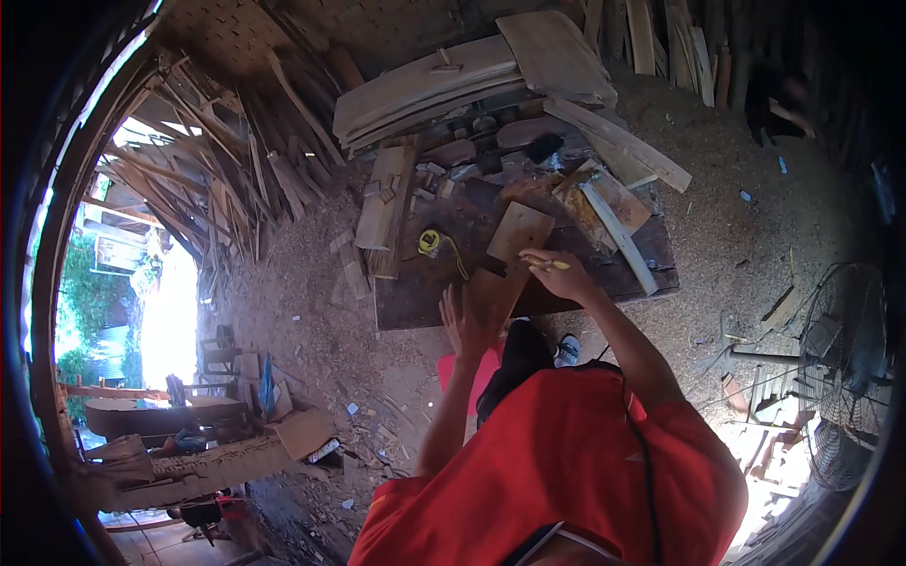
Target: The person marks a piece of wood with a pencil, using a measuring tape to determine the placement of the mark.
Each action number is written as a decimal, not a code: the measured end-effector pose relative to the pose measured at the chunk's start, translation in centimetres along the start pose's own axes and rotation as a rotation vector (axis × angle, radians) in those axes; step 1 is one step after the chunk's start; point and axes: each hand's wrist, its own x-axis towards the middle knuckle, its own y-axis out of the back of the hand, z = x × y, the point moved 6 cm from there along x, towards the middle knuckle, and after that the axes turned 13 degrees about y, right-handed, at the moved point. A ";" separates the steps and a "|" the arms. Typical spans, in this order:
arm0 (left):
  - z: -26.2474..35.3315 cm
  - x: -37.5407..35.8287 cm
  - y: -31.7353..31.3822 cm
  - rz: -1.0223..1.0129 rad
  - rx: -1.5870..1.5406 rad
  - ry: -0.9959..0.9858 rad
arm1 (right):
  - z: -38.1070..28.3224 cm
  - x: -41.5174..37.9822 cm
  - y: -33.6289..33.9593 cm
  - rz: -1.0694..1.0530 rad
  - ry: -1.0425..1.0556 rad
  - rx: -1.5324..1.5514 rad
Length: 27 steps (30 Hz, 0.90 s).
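Note:
My right hand (563, 276) is closed around a short yellow pen-like tool (545, 261), which lies over the right edge of a wooden board (498, 292). The tool's exact kind is too small to make out. My left hand (459, 319) lies along the board's left side, its fingers stretched out. A paler rectangular piece of wood (522, 232) sits at the board's far end. To the left of it, a yellow tape measure (429, 241) rests on the dark worktable (406, 304), with some of its tape pulled out.
Planks (385, 209) lie on the table's left, and a long narrow strip (618, 236) on its right. Wide boards (429, 90) are stacked at the far side. Leaning timber (212, 160) stands at left; a caged fan (840, 377) is at right. A person (781, 106) is at upper right.

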 end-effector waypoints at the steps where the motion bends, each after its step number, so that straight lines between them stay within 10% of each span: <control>1: 1.2 1.4 -0.4 -0.054 -0.032 -0.036 | 0.7 -0.7 0.3 0.064 0.000 0.003; 27: 6.9 7.3 -7.1 -0.150 0.030 -0.220 | 1.1 -4.7 -0.1 0.260 -0.097 -0.018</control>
